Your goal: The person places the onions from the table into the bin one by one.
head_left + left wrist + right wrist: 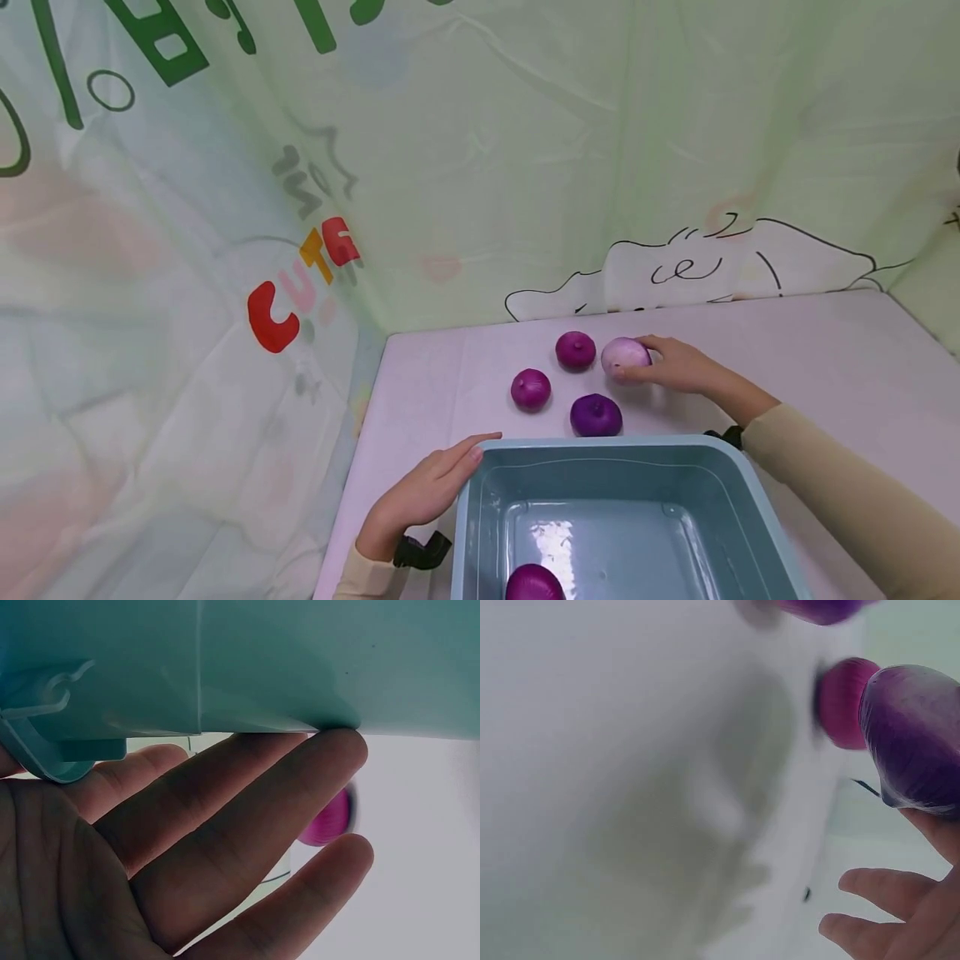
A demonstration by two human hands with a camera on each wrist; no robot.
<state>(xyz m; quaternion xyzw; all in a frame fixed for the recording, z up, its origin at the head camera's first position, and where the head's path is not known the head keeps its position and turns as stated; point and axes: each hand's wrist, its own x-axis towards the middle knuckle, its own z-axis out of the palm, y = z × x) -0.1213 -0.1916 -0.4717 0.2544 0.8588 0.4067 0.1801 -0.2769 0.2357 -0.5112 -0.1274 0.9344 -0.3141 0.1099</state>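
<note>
A pale purple onion (624,358) is gripped between the thumb and fingers of my right hand (678,365), beyond the basin. In the right wrist view this onion (915,739) hangs over the table, its shadow apart from it. With fingers extended, my left hand (429,487) rests against the far left corner of a blue-grey plastic basin (592,443). The left wrist view has the left fingers (225,840) touching the basin's underside or outer wall; which one, I cannot tell. One purple onion (534,583) lies inside the basin, partly cut off by the frame.
Beyond the basin, a dark purple onion (596,415) sits close to its far rim. A magenta onion (530,390) lies to the left, another magenta onion (576,351) farther back. A printed cloth curtain (480,167) borders the pale table (442,375) behind and at left.
</note>
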